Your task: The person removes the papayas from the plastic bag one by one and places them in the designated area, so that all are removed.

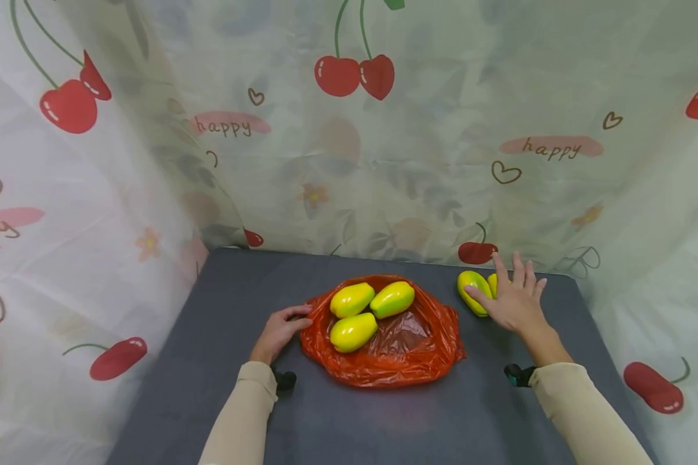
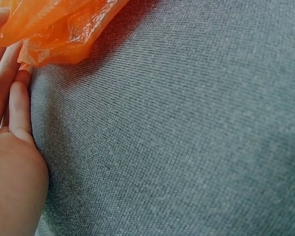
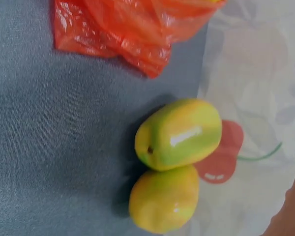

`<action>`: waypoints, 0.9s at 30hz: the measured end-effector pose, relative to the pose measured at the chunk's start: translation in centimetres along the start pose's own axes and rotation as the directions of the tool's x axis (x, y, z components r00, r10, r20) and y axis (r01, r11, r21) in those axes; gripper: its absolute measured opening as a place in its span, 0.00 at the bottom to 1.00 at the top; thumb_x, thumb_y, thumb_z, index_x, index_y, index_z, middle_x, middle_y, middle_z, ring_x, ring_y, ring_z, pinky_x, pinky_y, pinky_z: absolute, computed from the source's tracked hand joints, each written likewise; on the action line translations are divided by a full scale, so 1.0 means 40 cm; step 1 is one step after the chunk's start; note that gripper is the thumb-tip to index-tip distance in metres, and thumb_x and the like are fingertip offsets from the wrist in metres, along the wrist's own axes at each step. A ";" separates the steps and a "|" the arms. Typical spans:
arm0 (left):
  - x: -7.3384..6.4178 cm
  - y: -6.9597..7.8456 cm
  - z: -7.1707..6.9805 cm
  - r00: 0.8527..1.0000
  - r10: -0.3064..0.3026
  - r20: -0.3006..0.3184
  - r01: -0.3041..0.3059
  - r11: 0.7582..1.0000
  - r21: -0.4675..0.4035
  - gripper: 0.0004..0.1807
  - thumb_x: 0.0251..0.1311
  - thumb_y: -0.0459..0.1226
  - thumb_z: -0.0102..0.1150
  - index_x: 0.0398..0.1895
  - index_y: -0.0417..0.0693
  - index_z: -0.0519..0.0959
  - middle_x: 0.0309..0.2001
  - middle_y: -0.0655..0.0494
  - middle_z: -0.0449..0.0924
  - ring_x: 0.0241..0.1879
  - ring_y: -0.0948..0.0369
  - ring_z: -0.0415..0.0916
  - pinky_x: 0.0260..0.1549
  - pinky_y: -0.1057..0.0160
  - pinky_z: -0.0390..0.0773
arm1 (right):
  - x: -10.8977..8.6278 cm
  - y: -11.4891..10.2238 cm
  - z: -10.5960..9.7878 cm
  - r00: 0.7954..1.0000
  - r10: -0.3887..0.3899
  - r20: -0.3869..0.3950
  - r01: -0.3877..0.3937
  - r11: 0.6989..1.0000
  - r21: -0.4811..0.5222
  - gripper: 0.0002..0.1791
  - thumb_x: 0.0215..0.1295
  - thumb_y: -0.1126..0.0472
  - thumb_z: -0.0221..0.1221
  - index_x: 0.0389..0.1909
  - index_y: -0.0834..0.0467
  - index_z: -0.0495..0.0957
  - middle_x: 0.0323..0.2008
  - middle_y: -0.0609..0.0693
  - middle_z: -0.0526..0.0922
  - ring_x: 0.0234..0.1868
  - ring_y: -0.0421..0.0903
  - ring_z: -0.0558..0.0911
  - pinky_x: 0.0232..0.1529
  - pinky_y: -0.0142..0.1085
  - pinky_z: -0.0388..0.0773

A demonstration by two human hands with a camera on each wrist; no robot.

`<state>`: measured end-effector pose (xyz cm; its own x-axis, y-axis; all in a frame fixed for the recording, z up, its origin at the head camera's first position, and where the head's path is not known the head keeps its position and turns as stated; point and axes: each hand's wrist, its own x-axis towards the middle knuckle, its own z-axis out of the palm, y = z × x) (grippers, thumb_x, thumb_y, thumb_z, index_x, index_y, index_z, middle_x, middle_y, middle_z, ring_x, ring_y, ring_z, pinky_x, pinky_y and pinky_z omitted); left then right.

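Observation:
A red plastic bag (image 1: 407,374) lies spread on the table with its mouth up. Three glossy yellow-green oval fruits, papaya-like, sit in its left and back part, one of them in front (image 1: 353,332). My left hand (image 1: 279,332) is at the bag's left rim and pinches its edge; the thumb's contact is partly hidden. My right hand (image 1: 518,307), fingers spread, hovers beside two more such fruits at the back right. One papaya-like fruit (image 3: 179,132) touches the other fruit (image 3: 164,199); in the head view the hand partly covers the second.
The dark grey table (image 1: 238,278) ends at a back edge against a hanging cloth (image 1: 413,161) printed with cherries. Cloth also hangs at both sides. A dark wrist strap with a small device (image 1: 519,376) is on the right wrist; the left wrist has another.

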<state>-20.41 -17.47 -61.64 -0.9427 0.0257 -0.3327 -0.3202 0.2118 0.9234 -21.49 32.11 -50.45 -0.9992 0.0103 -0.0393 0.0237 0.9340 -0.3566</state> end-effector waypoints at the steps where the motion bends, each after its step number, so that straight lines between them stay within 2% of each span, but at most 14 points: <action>1: 0.000 0.001 0.000 1.000 0.000 0.001 0.000 1.000 0.000 0.19 0.61 0.44 0.71 0.56 0.56 0.85 0.63 0.57 0.82 0.76 0.52 0.64 0.78 0.44 0.60 | -0.002 -0.008 -0.001 1.000 -0.010 0.002 0.011 1.000 -0.008 0.61 0.64 0.20 0.45 0.83 0.51 0.33 0.81 0.67 0.26 0.79 0.76 0.29 0.67 0.80 0.25; 8: -0.002 0.004 0.001 1.000 -0.002 0.013 0.002 1.000 -0.017 0.19 0.61 0.43 0.71 0.56 0.55 0.85 0.63 0.56 0.82 0.76 0.52 0.63 0.78 0.45 0.60 | -0.017 -0.064 -0.002 0.996 -0.089 -0.008 0.088 0.995 -0.044 0.59 0.64 0.22 0.49 0.84 0.50 0.38 0.82 0.67 0.31 0.79 0.77 0.35 0.69 0.80 0.28; 15: -0.007 0.006 0.002 1.000 -0.001 -0.001 0.001 1.000 -0.008 0.19 0.62 0.42 0.70 0.56 0.54 0.85 0.63 0.55 0.82 0.76 0.52 0.65 0.77 0.45 0.61 | -0.037 -0.113 0.014 0.985 -0.168 0.035 0.170 0.982 -0.085 0.57 0.64 0.22 0.51 0.84 0.46 0.38 0.82 0.63 0.32 0.80 0.73 0.35 0.71 0.78 0.28; 23: -0.003 0.001 0.002 1.000 -0.003 0.003 0.003 1.000 0.005 0.19 0.62 0.43 0.69 0.58 0.55 0.84 0.64 0.55 0.82 0.76 0.51 0.64 0.77 0.44 0.60 | -0.049 -0.160 0.035 0.964 -0.264 0.039 0.267 0.954 -0.137 0.55 0.64 0.25 0.54 0.83 0.48 0.46 0.83 0.62 0.38 0.81 0.70 0.39 0.72 0.77 0.34; 27: -0.004 0.002 0.000 1.000 -0.001 0.004 0.001 1.000 0.009 0.20 0.62 0.43 0.69 0.58 0.54 0.84 0.64 0.55 0.82 0.77 0.50 0.63 0.77 0.43 0.59 | -0.047 -0.183 0.043 0.955 -0.292 0.057 0.297 0.935 -0.192 0.55 0.64 0.24 0.53 0.83 0.48 0.46 0.83 0.62 0.38 0.82 0.69 0.41 0.72 0.78 0.35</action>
<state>-20.29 -17.47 -61.53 -0.9419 0.0290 -0.3346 -0.3205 0.2203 0.9213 -19.72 24.64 -49.39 -0.9591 -0.2829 0.0130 -0.2811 0.9451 -0.1664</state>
